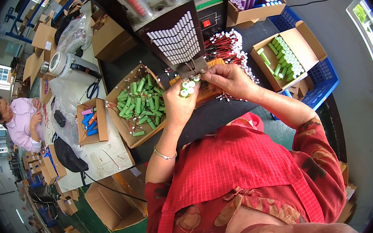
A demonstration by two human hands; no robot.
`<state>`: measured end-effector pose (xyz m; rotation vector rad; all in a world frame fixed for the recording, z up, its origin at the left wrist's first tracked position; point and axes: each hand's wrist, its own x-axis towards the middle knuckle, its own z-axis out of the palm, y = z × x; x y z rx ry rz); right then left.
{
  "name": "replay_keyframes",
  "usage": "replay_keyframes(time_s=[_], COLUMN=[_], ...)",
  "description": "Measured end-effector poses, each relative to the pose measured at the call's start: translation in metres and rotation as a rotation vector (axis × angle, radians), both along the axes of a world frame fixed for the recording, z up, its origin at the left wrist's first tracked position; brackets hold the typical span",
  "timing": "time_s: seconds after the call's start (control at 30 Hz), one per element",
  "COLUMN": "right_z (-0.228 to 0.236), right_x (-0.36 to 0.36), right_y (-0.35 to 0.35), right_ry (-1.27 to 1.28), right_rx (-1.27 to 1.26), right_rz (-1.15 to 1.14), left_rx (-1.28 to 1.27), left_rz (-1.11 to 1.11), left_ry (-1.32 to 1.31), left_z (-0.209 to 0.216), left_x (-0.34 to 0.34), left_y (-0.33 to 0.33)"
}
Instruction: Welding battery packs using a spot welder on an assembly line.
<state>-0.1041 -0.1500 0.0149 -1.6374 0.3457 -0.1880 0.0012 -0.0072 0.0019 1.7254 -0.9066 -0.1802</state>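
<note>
My left hand (177,107) is closed around several green battery cells (187,89), their white ends turned up. It sits just under the metal head (192,67) of a black spot welder (142,33). Beside it, on the other side of the head, my right hand (233,80) pinches at the welder's tip. What lies between those fingertips is too small to make out. Behind my right hand spreads a bundle of red and black wires with white connectors (230,49). Left of my left hand, a cardboard box (131,142) holds many green cells with wires attached.
At right, an open carton (309,62) of green cells rests on a blue crate (327,82). Another carton (252,16) of purple and blue cells stands behind. A small box (102,138), scissors (92,89) and a clear jug (67,65) are at left. Further left sits a co-worker (22,116).
</note>
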Motion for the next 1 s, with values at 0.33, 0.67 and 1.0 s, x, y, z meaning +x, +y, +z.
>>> replay_keyframes(time_s=[0.33,0.67,1.0], right_z=[-0.012,-0.050,-0.008], right_x=[-0.057,-0.075,-0.087], right_y=[-0.088,-0.065,-0.077], right_ry=[0.072,0.297,0.229], right_rx=[-0.716,-0.931,-0.401], right_rz=[-0.091,0.080,-0.117], left_rx=[0.361,0.384,0.221], left_rz=[0.264,0.083,0.167], left_ry=[-0.013,-0.206,-0.124], left_z=[0.012,0.020,0.027], left_x=[0.068,0.045,0.039], left_y=[0.104,0.097,0.071])
